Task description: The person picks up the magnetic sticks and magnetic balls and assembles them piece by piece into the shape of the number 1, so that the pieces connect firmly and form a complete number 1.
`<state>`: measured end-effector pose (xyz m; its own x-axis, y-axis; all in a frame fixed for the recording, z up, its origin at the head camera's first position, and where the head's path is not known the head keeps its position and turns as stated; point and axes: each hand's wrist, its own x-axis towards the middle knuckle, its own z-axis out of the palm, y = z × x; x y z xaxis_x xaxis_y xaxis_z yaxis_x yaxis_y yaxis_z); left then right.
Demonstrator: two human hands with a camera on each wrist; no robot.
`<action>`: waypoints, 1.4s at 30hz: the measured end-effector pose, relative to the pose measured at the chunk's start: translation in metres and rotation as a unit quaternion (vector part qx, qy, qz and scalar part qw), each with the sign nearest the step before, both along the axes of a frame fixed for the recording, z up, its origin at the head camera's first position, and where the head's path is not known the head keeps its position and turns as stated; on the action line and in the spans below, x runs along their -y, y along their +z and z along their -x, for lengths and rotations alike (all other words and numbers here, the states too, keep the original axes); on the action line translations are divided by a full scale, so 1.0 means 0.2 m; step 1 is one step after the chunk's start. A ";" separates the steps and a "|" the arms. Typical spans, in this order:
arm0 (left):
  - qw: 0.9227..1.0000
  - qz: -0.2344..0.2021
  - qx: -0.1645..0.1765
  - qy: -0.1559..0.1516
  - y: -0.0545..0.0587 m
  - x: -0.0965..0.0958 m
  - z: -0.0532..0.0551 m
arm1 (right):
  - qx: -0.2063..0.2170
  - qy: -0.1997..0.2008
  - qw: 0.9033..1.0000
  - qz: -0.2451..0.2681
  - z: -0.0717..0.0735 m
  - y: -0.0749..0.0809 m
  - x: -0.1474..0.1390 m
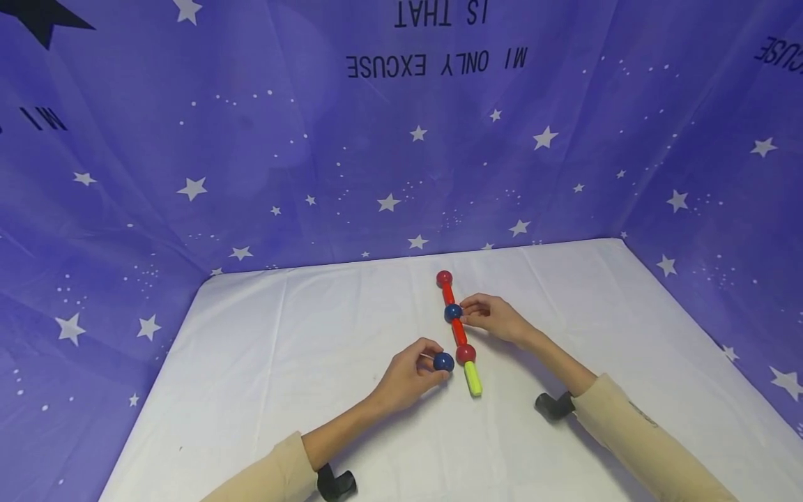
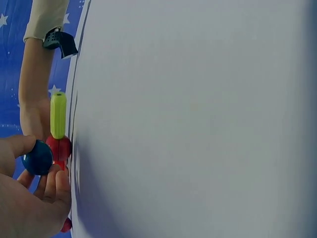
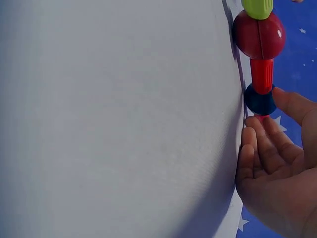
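A chain of toy balls and rods lies on the white cloth. From the far end it runs red ball (image 1: pixel 444 278), red rod (image 1: pixel 448 293), blue ball (image 1: pixel 453 312), second red rod (image 1: pixel 460 332), second red ball (image 1: pixel 465 354) and yellow-green rod (image 1: pixel 473 378), whose near end is free. My left hand (image 1: pixel 408 375) pinches a loose blue ball (image 2: pixel 37 158) between thumb and fingers, just left of the near red ball. My right hand (image 1: pixel 498 319) holds the chain's blue ball (image 3: pixel 260 101) from the right, thumb and fingertips at its side.
The white-covered table (image 1: pixel 314 314) ends at a purple star-printed curtain (image 1: pixel 351 160) behind and at both sides. A black wrist-worn device (image 1: pixel 337 484) sits under the left sleeve's cuff, another black device (image 1: pixel 555 406) under the right.
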<state>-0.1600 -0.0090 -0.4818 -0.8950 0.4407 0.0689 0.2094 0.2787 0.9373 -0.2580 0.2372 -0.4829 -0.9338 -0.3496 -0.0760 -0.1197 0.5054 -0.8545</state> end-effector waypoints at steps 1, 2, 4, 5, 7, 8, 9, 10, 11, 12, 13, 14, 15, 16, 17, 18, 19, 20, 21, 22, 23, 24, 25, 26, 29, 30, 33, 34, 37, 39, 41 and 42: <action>1.000 -0.002 0.001 -0.001 0.00 0.00 -0.01 | 0.000 -0.002 1.000 -0.002 -0.01 0.00 0.00; 1.000 -0.005 0.002 -0.001 0.00 -0.01 -0.01 | 0.001 -0.003 1.000 -0.004 -0.02 0.00 -0.01; 1.000 -0.008 0.006 -0.001 0.00 -0.01 -0.02 | -0.002 -0.003 1.000 -0.010 -0.04 0.01 -0.02; 1.000 -0.010 0.008 -0.002 -0.01 -0.02 -0.03 | -0.002 -0.006 1.000 -0.014 -0.05 0.01 -0.02; 1.000 -0.012 0.012 -0.003 -0.01 -0.02 -0.04 | -0.002 -0.011 1.000 -0.025 -0.07 0.01 -0.03; 1.000 -0.011 0.014 -0.004 -0.01 -0.03 -0.04 | -0.001 -0.014 0.999 -0.032 -0.09 0.02 -0.04; 1.000 -0.012 0.015 -0.005 -0.01 -0.03 -0.05 | -0.001 -0.017 0.999 -0.041 -0.10 0.02 -0.04; 1.000 -0.013 0.015 -0.006 -0.01 -0.03 -0.05 | 0.006 -0.024 0.999 -0.046 -0.12 0.02 -0.05; 1.000 -0.015 0.015 -0.007 -0.01 -0.03 -0.06 | 0.014 -0.028 0.998 -0.049 -0.14 0.03 -0.05; 1.000 -0.017 0.016 -0.008 -0.01 -0.03 -0.06 | 0.022 -0.029 0.998 -0.050 -0.16 0.04 -0.06; 1.000 -0.020 0.017 -0.010 -0.01 -0.03 -0.07 | 0.032 -0.030 0.998 -0.050 -0.18 0.04 -0.06; 1.000 -0.021 0.017 -0.010 -0.02 -0.04 -0.07 | 0.044 -0.033 0.997 -0.048 -0.20 0.05 -0.06; 1.000 -0.022 0.017 -0.011 -0.02 -0.04 -0.08 | 0.056 -0.035 0.997 -0.046 -0.22 0.06 -0.06; 1.000 -0.023 0.017 -0.012 -0.02 -0.04 -0.08 | 0.067 -0.037 0.996 -0.041 -0.24 0.07 -0.06; 1.000 -0.024 0.015 -0.014 -0.02 -0.04 -0.08 | 0.076 -0.038 0.996 -0.037 -0.26 0.07 -0.06; 1.000 -0.022 0.014 -0.014 -0.01 -0.04 -0.09 | 0.085 -0.043 0.995 -0.037 -0.28 0.08 -0.06; 1.000 -0.020 0.012 -0.016 -0.01 -0.04 -0.09 | 0.092 -0.047 0.994 -0.039 -0.29 0.08 -0.06; 1.000 -0.017 0.009 -0.017 -0.01 -0.04 -0.09 | 0.096 -0.050 0.993 -0.041 -0.31 0.08 -0.05; 1.000 -0.015 0.006 -0.019 -0.01 -0.04 -0.10 | 0.097 -0.049 0.993 -0.043 -0.33 0.08 -0.05; 1.000 -0.014 0.003 -0.021 0.00 -0.04 -0.10 | 0.099 -0.050 0.993 -0.044 -0.34 0.08 -0.05; 1.000 -0.013 0.001 -0.023 0.00 -0.04 -0.10 | 0.101 -0.049 0.993 -0.046 -0.36 0.08 -0.05; 1.000 -0.011 -0.001 -0.025 0.00 -0.04 -0.11 | 0.102 -0.047 0.993 -0.047 -0.37 0.09 -0.05; 1.000 -0.010 -0.003 -0.026 0.00 -0.05 -0.11 | 0.101 -0.042 0.993 -0.045 -0.39 0.09 -0.05; 1.000 -0.010 -0.004 -0.027 0.00 -0.05 -0.11 | 0.101 -0.038 0.993 -0.043 -0.40 0.09 -0.05; 0.999 -0.011 -0.006 -0.030 -0.01 -0.05 -0.12 | 0.099 -0.024 0.994 -0.036 -0.43 0.09 -0.04; 0.999 -0.012 -0.006 -0.031 -0.01 -0.06 -0.12 | 0.097 -0.020 0.994 -0.035 -0.44 0.09 -0.04; 0.999 -0.020 -0.003 -0.035 -0.01 -0.07 -0.13 | 0.091 -0.015 0.995 -0.040 -0.45 0.08 -0.03; 0.999 -0.023 0.000 -0.036 -0.01 -0.07 -0.13 | 0.089 -0.016 0.995 -0.044 -0.46 0.08 -0.02; 0.999 -0.030 0.005 -0.041 -0.01 -0.08 -0.15 | 0.083 -0.022 0.995 -0.053 -0.47 0.08 -0.01; 0.998 -0.034 0.011 -0.045 -0.01 -0.09 -0.16 | 0.078 -0.024 0.995 -0.058 -0.47 0.08 0.00; 0.998 -0.038 0.018 -0.050 -0.01 -0.10 -0.17 | 0.076 -0.025 0.995 -0.060 -0.47 0.08 0.01; 0.998 -0.039 0.021 -0.052 0.00 -0.10 -0.17 | 0.076 -0.024 0.995 -0.060 -0.47 0.08 0.01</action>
